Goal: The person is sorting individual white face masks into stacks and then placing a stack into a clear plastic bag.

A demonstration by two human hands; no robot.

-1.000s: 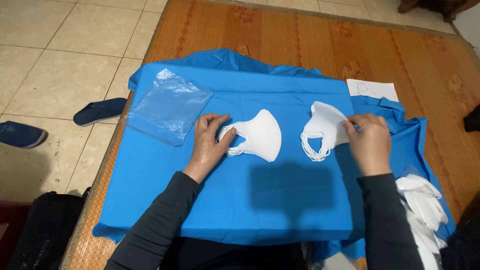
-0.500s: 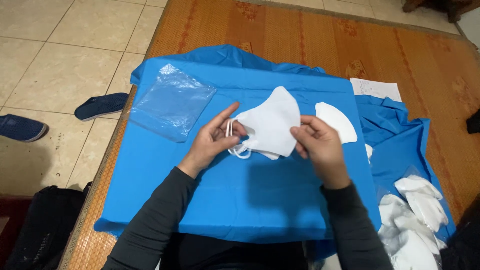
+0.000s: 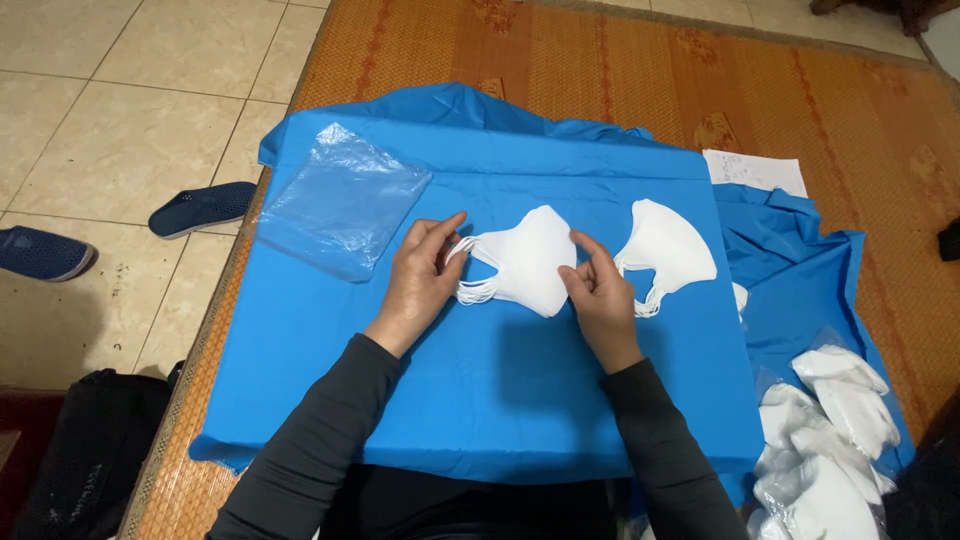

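I am holding a stack of white masks [image 3: 525, 262] between both hands, low over the middle of the blue cloth [image 3: 480, 400] that is covering the woven mat [image 3: 620, 60]. Judging by how things are lying, the work is only partly along: this stack is in my hands, a second white stack [image 3: 668, 245] is lying just to its right on the cloth, and a heap of bagged masks [image 3: 830, 440] is waiting at the near right edge. The clear plastic bag [image 3: 340, 205] is lying flat and apparently empty at the far left of the cloth, so nothing looks packed into it yet.

My left hand [image 3: 420, 280] is pinching the left end of the stack, where the ear loops are bunching; its fingers [image 3: 440, 232] are lying fairly straight and close together, thumb underneath, so the grip is narrow and closed on the masks. My right hand [image 3: 600, 295] is gripping the right edge of the same stack, with the forefinger stretched along the top rim and the thumb pressing from below; again a narrow pinch, nothing else in it. The two hands are sitting near each other with the stack spanning between them.

A white sheet of paper [image 3: 755, 172] is lying at the far right, partly on the cloth. Two dark slippers [image 3: 200, 207] are resting on the tiled floor [image 3: 100, 120] to the left.
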